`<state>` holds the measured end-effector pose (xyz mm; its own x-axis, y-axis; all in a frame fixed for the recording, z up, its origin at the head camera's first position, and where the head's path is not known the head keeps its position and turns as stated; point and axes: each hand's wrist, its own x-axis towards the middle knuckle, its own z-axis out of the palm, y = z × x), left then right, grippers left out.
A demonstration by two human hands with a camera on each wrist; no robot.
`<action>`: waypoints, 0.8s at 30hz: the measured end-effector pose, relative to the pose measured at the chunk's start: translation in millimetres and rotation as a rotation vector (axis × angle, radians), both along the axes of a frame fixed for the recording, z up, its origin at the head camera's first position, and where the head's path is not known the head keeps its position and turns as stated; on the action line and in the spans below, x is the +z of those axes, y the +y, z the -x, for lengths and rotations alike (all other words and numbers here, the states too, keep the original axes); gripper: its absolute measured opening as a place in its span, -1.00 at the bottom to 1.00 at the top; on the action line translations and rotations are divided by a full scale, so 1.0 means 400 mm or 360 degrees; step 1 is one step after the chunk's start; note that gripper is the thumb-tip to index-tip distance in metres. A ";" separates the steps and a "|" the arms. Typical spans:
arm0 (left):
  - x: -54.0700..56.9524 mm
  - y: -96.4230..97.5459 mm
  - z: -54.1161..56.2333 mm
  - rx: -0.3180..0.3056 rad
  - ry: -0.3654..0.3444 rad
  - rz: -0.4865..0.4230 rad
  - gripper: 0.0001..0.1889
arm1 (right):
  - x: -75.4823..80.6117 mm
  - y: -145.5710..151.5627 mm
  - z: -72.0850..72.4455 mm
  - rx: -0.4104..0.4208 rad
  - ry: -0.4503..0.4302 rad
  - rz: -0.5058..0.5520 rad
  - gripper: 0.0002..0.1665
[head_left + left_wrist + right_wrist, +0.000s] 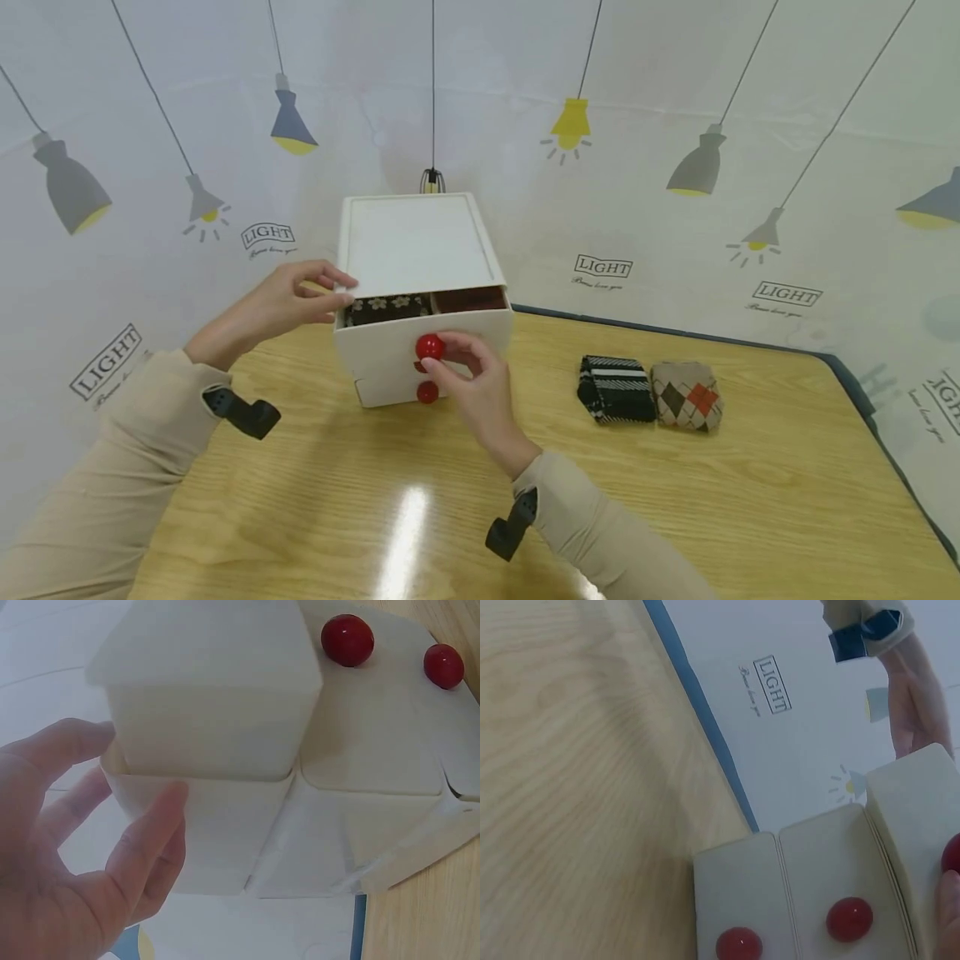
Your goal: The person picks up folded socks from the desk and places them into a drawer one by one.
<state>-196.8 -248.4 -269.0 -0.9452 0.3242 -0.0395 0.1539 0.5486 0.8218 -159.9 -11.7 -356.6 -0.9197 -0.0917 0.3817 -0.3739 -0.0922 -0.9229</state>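
A white drawer cabinet (416,242) has red round knobs, and its top drawer (390,337) is partly pulled out. Inside that drawer lie a dark folded fabric piece (386,308) with flowers and a dark red piece (468,298). My right hand (480,392) pinches the top drawer's red knob (430,347) between thumb and fingers. At the cabinet's upper left front corner, my left hand (288,300) grips the edge. In the left wrist view, its fingers (154,840) lie against the cabinet side, beside the protruding drawer.
To the right on the wooden table (750,500) lie a black-and-white folded sock (618,389) and a beige argyle one (686,396), side by side. Behind the cabinet hangs a backdrop (525,208) printed with lamps. Lower drawers (825,877) are closed.
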 end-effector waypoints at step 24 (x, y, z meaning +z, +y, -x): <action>-0.005 -0.011 0.010 0.0030 -0.0001 -0.0059 -0.54 | 0.074 -0.021 0.037 -0.0060 -0.0038 -0.0192 -0.65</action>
